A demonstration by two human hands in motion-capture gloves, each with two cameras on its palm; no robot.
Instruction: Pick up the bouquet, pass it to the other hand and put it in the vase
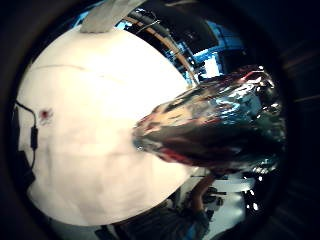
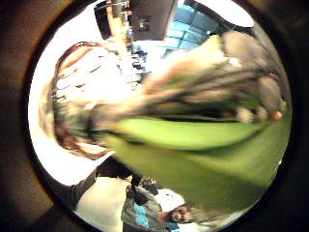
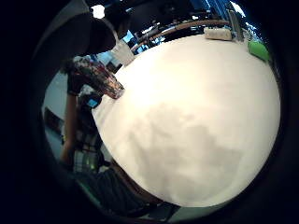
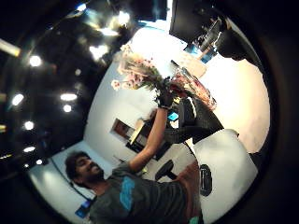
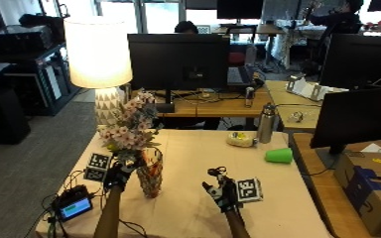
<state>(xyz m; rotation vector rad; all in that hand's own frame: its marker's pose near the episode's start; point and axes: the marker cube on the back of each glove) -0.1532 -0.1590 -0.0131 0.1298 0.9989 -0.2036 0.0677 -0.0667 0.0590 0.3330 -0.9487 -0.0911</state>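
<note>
In the outside view my left hand (image 5: pixel 118 173) grips the stems of the bouquet (image 5: pixel 130 126), a bunch of pale pink flowers with green leaves, upright at the table's left side. The patterned glass vase (image 5: pixel 151 171) stands just right of that hand, and the stems meet its mouth; how deep they reach is hidden. In the right thumb side view, the left hand (image 4: pixel 164 99) holds the bouquet (image 4: pixel 138 70) at the vase (image 4: pixel 194 88). The vase's shiny wall (image 1: pixel 215 125) is close to my left palm. My right hand (image 5: pixel 222 191) hovers open over the table's front middle, holding nothing.
A lit lamp (image 5: pixel 98 54) stands at the table's back left. A green cup (image 5: pixel 279 155), a metal bottle (image 5: pixel 265 123) and a white-and-yellow object (image 5: pixel 242 140) sit at the back right. A small screen device (image 5: pixel 75 206) lies at the front left edge. The table (image 5: pixel 197 158) has a beige cloth.
</note>
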